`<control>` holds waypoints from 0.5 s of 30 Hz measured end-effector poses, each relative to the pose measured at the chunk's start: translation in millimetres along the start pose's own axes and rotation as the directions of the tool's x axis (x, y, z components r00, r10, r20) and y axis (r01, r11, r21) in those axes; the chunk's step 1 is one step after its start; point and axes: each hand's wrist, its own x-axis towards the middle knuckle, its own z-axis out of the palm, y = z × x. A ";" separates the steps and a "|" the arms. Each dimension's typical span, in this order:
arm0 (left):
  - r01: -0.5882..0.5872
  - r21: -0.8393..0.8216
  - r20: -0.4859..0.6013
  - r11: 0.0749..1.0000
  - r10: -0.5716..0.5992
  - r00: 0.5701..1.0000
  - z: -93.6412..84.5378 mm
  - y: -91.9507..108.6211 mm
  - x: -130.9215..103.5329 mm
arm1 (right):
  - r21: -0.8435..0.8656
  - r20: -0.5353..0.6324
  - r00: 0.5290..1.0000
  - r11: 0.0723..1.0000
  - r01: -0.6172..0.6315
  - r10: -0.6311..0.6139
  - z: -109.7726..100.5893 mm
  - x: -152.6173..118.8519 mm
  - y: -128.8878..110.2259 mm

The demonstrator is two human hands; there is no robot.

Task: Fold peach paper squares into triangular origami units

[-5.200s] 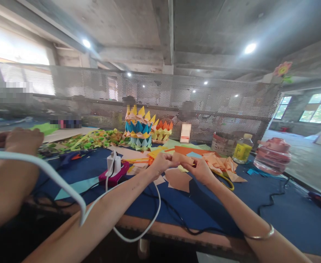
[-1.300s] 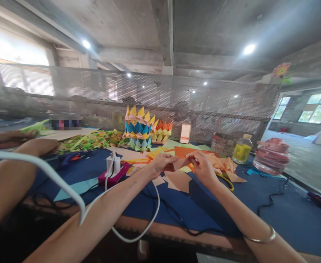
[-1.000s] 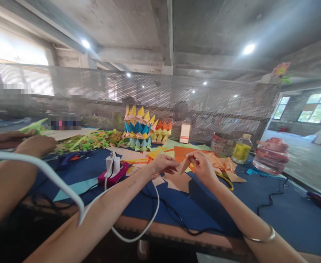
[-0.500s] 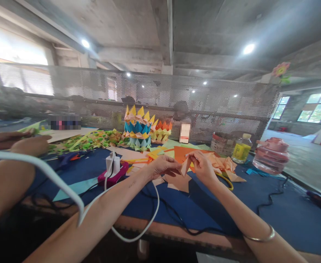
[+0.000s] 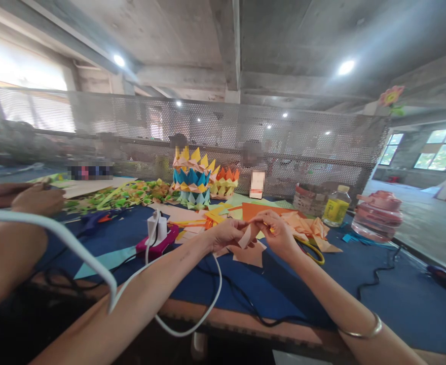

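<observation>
A small folded piece of peach paper [image 5: 247, 236] is pinched between my two hands, above the middle of the table. My left hand [image 5: 226, 234] grips it from the left, fingers closed round its lower part. The fingertips of my right hand [image 5: 275, 229] press together at its upper edge. Beneath lie loose peach paper pieces [image 5: 249, 255] on the blue table cover. Just behind are an orange sheet [image 5: 253, 209] and yellow strips. Crumpled peach folded papers [image 5: 314, 229] and yellow-handled scissors [image 5: 316, 252] rest to the right of my right hand.
Behind stand layered folded-paper crowns [image 5: 191, 180]. A purple power strip [image 5: 157, 246] with white plug and cables lies left. A yellow-labelled bottle [image 5: 336, 207] and pink jug [image 5: 377, 217] stand right. At far left, another person's hands [image 5: 36, 198] work beside a heap of green folded pieces [image 5: 132, 195].
The peach paper has tilted and shifted slightly left, with my fingers now drawn closer together on it. The other person's hands at left have moved a little to the left.
</observation>
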 end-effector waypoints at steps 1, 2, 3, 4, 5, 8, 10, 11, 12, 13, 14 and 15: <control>0.025 0.011 0.003 1.000 -0.025 1.000 0.0 0.5 -0.8 | 0.000 -0.001 1.000 1.000 0.000 0.000 -0.1 0.0 0.2; 0.050 0.024 0.010 0.998 -0.051 0.999 0.1 0.9 -1.7 | -0.003 0.000 1.000 1.000 -0.001 0.001 -0.3 0.0 -0.2; 0.077 0.045 0.015 0.996 -0.078 0.997 0.4 1.3 -2.5 | -0.007 0.000 1.000 1.000 -0.003 0.003 -0.8 0.0 -1.2; 0.099 0.072 0.015 0.992 -0.100 0.995 0.7 1.7 -3.2 | -0.013 -0.002 1.000 1.000 -0.005 0.005 -1.4 0.1 -2.9; 0.114 0.102 0.003 0.988 -0.115 0.993 1.1 2.0 -3.6 | -0.018 -0.005 1.000 1.000 -0.004 0.004 -2.1 0.0 -5.2; 0.109 0.159 -0.092 0.981 -0.095 0.991 1.5 2.4 -2.9 | -0.044 0.012 1.000 0.999 0.023 -0.023 -3.7 -1.0 -13.8; 0.077 0.145 -0.157 0.986 -0.053 0.986 0.7 2.1 -1.2 | -0.086 0.070 0.996 0.994 0.065 -0.059 -4.0 -2.2 -18.6; 0.060 0.130 -0.183 0.990 -0.035 0.982 0.0 1.9 -0.2 | -0.112 0.102 0.992 0.990 0.085 -0.074 -3.9 -2.8 -20.1; 0.039 0.112 -0.205 0.993 -0.015 0.979 -0.8 1.7 0.6 | -0.138 0.128 0.988 0.985 0.102 -0.084 -3.8 -3.3 -20.9; 0.014 0.092 -0.228 0.996 0.008 0.974 -1.6 1.6 1.2 | -0.161 0.143 0.986 0.980 0.113 -0.090 -3.7 -3.5 -20.9; -0.012 0.072 -0.250 0.997 0.029 0.968 -2.4 1.5 1.6 | -0.182 0.143 0.985 0.976 0.119 -0.093 -3.8 -3.5 -20.3; -0.033 0.054 -0.271 0.998 0.047 0.961 -3.2 1.6 1.9 | -0.198 0.132 0.987 0.973 0.119 -0.094 -4.0 -3.2 -19.2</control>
